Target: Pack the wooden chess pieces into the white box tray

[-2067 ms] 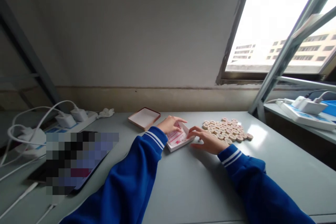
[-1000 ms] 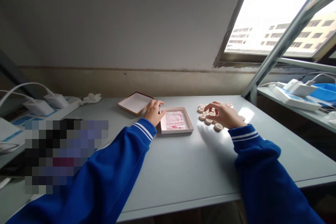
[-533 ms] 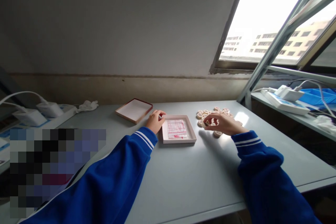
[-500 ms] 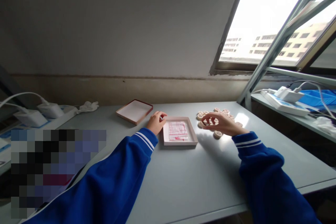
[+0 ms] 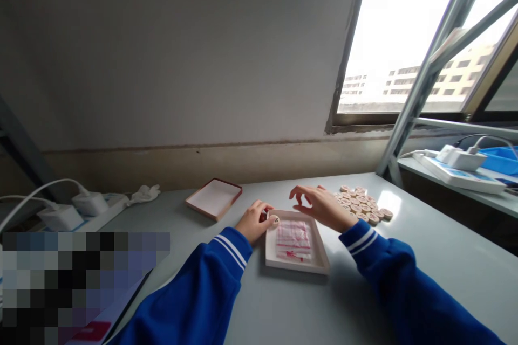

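Note:
A shallow white box (image 5: 297, 267) lies on the table with a clear plastic bag with red print (image 5: 293, 240) in it. My left hand (image 5: 256, 220) is closed at its far left corner, thumb and fingers around a round Chinese chess piece (image 5: 275, 221). My right hand (image 5: 321, 206) hovers over the far right side of the box, its fingers bent and apart, with nothing visible in them. Several more wooden chess pieces (image 5: 358, 205) lie close together to the right of that hand.
A box lid (image 5: 214, 198), inside up, lies at the back left. Power strips with chargers stand at the left (image 5: 91, 204) and on a shelf at the right (image 5: 467, 160). A metal post (image 5: 416, 86) rises at the back right corner. The wall closes off the back.
My right hand has moved left from the chess pieces to above the box. A chess piece now shows at my left thumb. The view has shifted, so the table sits lower in it.

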The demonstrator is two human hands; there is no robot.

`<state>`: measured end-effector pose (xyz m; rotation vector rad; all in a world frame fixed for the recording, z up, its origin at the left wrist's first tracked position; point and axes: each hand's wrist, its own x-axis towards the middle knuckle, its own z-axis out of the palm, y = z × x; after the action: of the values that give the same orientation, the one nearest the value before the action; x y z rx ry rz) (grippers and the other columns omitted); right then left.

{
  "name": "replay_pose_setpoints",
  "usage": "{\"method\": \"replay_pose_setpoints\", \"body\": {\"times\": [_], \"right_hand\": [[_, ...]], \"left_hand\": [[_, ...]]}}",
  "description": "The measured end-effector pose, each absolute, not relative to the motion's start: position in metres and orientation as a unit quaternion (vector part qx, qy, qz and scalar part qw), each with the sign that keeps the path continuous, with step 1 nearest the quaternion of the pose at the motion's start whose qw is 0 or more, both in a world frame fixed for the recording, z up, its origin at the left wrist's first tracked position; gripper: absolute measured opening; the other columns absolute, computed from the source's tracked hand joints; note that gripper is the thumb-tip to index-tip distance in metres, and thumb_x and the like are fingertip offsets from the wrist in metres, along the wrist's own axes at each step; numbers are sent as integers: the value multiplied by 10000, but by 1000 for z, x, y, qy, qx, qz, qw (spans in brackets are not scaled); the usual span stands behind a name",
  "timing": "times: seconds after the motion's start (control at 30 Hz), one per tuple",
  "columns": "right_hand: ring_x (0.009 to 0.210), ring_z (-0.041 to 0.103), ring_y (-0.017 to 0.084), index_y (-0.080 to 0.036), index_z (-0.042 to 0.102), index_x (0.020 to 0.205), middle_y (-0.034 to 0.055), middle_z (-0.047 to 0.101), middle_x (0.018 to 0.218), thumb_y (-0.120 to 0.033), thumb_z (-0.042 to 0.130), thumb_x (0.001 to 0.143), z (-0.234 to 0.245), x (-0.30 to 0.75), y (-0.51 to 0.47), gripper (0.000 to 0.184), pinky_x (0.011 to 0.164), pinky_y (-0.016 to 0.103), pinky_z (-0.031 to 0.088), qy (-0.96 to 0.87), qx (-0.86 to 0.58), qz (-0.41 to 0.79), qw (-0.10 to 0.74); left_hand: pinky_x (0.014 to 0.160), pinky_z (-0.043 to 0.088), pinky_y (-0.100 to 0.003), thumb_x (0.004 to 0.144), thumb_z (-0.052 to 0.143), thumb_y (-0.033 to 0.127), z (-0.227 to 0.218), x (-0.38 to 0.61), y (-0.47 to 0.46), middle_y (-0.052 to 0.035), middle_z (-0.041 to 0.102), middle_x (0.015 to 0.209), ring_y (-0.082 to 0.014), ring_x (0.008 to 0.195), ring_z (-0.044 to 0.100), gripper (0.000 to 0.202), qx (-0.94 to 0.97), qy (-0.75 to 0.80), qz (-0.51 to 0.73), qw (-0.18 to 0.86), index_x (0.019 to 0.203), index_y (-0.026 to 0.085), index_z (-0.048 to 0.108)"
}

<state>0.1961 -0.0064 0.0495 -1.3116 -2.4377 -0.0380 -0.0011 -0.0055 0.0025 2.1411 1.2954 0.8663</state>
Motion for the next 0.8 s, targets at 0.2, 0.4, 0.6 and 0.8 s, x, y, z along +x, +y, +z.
{"method": "replay_pose_setpoints", "body": {"times": [0.2,0.4,0.6,0.8], "right_hand": [[627,569,174,-238,622,798,19,622,754,-226,654,596,48,253,10,206,563,279,403,-854,-514,59,54],[669,569,181,-227,639,765,29,625,746,-260,587,671,48,247,6,113,613,287,411,-848,-516,43,110],[603,528,113,-228,621,915,3,604,707,-262,558,722,53,208,-7,206,563,221,381,-888,-419,82,171],[542,510,103,-221,615,916,-11,596,625,-205,557,729,35,186,-14,196,521,208,334,-911,-382,62,146]], "left_hand": [[684,439,-255,617,603,242,4,-2,-6,-32,513,882,-116,681,501,291,792,474,295,247,893,161,560],[678,435,-255,622,587,229,4,-2,-4,-36,513,871,-120,698,505,245,788,484,290,246,850,144,553],[650,435,-239,632,579,221,3,0,-5,-22,507,837,-106,664,501,202,791,475,302,238,820,152,551],[650,426,-245,664,563,284,3,0,-7,-25,494,834,-100,628,485,213,798,478,295,217,826,145,548]]}}
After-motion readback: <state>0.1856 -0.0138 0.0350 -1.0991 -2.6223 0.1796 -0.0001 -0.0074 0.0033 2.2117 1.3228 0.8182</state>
